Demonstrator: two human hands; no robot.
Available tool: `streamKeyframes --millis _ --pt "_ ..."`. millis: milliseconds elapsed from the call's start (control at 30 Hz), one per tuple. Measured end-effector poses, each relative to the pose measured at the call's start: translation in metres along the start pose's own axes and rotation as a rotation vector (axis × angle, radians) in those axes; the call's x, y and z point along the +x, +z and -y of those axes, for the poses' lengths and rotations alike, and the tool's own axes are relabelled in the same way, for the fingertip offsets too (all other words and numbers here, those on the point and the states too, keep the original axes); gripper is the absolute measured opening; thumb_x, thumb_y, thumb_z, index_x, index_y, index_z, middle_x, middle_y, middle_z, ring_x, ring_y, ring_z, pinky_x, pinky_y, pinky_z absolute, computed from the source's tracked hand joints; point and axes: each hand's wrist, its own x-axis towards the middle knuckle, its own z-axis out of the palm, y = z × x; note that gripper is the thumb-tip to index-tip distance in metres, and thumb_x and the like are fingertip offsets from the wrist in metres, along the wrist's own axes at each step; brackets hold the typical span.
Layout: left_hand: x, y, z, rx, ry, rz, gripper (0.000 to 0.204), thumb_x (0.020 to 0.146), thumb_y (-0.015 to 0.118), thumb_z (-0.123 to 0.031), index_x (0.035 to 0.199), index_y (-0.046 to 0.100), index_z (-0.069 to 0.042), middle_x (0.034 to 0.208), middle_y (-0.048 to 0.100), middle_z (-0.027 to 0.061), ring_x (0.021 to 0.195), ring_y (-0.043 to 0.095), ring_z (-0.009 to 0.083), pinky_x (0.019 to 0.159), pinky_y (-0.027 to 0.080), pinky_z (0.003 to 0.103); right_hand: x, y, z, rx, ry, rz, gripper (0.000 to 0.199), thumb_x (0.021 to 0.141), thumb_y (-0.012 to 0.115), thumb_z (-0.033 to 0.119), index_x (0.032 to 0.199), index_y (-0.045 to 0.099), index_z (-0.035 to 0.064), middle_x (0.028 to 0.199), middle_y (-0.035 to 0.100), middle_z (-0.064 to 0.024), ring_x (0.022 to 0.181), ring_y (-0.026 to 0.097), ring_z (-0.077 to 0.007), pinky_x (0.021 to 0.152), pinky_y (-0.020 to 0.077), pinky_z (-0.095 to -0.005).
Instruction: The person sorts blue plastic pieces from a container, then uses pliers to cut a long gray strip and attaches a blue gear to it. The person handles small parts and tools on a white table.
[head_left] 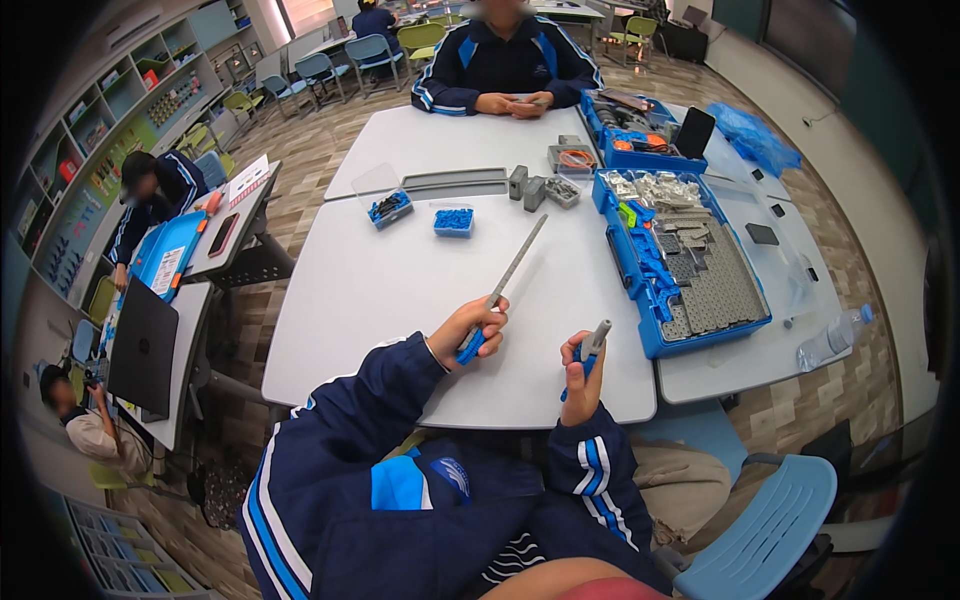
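Observation:
My left hand is closed around the lower end of a long, thin grey beam, which slants up and to the right over the white table. A blue piece shows at the beam's base, under my fingers. To the right, my right hand is closed on a small blue and grey building part, its grey rod end pointing up. The two held parts are apart. How each is joined inside my grip is hidden.
An open blue case of grey plates and beams stands on the right. Farther off are a box of blue pegs, another small parts box and a grey tray. A person sits opposite. A plastic bottle lies far right.

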Motion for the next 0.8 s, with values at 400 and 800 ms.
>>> streamKeyframes --millis 400,800 --pt "0.002 0.019 0.012 0.138 -0.033 -0.067 0.055 0.106 0.033 -0.058 0.141 0.039 -0.017 0.082 0.062 0.0103 0.060 0.067 0.0231 0.043 0.050 0.032 -0.007 0.008 -0.010 0.320 0.046 0.044 0.062 0.101 0.049 0.059 0.127 0.043 0.0026 0.098 0.044 -0.0033 0.085 0.043 -0.0117 0.079 0.0386 -0.0272" --pt "0.000 0.027 0.003 0.403 -0.015 0.009 0.056 0.102 0.060 -0.030 0.150 0.039 -0.011 0.108 0.061 0.0059 0.095 0.060 0.0151 0.081 0.051 0.033 -0.012 0.001 -0.017 0.111 0.124 -0.102 0.034 0.104 0.059 0.036 0.113 0.051 0.0036 0.087 0.047 0.0029 0.077 0.043 -0.0069 0.071 0.0354 -0.0237"
